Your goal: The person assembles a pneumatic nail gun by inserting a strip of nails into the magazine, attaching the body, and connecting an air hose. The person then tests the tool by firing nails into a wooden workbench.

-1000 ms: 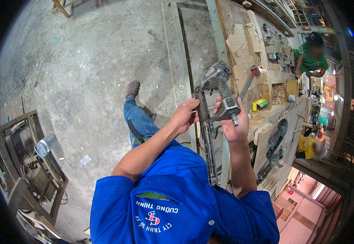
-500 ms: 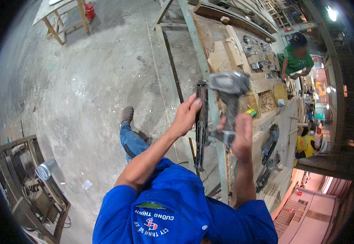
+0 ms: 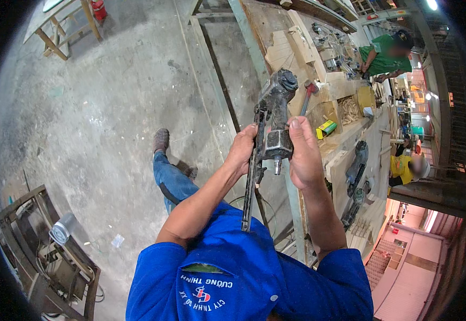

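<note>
A dark, worn nail gun [image 3: 277, 115] is held up in front of my blue shirt, its long narrow magazine [image 3: 250, 190] slanting down toward my body. My left hand [image 3: 241, 151] is closed round the magazine. On the other side, my right hand [image 3: 304, 155] grips the end of the handle, beside the metal air fitting [image 3: 278, 165]; its thumb is up and part of its fingers are hidden. Behind the tool, on the workbench, lies a hammer [image 3: 310, 91] with a red head. A yellow and green box [image 3: 326, 129] is near my right hand.
The workbench [image 3: 292, 208] runs along my right, with more nail guns [image 3: 356, 167] and wood strips [image 3: 286, 51] on it. Co-workers in green [image 3: 384, 56] and yellow [image 3: 400, 170] stand beyond. A wooden table [image 3: 48, 18] is far left; a frame [image 3: 27, 208] is near left.
The nail gun, blurred half a second ago, is now steadier and turned, its head tilted up and left against the magazine's line. My right hand has moved slightly left and up on it.
</note>
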Demonstrator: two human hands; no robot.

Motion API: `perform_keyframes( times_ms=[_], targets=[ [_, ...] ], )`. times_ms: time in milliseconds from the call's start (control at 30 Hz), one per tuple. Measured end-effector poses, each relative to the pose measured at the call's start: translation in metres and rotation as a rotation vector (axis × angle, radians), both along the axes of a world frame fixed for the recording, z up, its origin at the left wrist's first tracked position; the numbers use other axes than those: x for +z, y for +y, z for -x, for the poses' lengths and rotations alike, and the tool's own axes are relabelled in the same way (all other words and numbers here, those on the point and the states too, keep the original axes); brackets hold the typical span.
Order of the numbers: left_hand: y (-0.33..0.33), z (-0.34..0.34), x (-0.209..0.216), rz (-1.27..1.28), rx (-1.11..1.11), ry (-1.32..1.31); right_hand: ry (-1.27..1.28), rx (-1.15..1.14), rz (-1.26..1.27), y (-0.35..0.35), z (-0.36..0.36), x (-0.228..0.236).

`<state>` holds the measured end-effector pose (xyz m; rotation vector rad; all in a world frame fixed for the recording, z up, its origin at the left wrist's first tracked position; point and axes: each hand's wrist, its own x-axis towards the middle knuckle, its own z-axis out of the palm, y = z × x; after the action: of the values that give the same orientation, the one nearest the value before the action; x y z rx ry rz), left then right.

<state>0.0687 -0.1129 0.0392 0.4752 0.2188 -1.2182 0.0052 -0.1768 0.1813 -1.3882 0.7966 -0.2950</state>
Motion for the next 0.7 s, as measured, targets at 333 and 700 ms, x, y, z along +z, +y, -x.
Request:
perform_keyframes(
  times_ms=[333, 700],
  targets=[
    [0.006, 0.002, -0.015, 0.036, -0.017, 0.020, 0.013, 0.018, -0.008, 0.006, 0.002, -0.012],
    [0.007, -0.002, -0.023, 0.002, 0.003, 0.036, 0.057, -0.004, -0.022, 0.016, 0.002, -0.009]
  ],
)
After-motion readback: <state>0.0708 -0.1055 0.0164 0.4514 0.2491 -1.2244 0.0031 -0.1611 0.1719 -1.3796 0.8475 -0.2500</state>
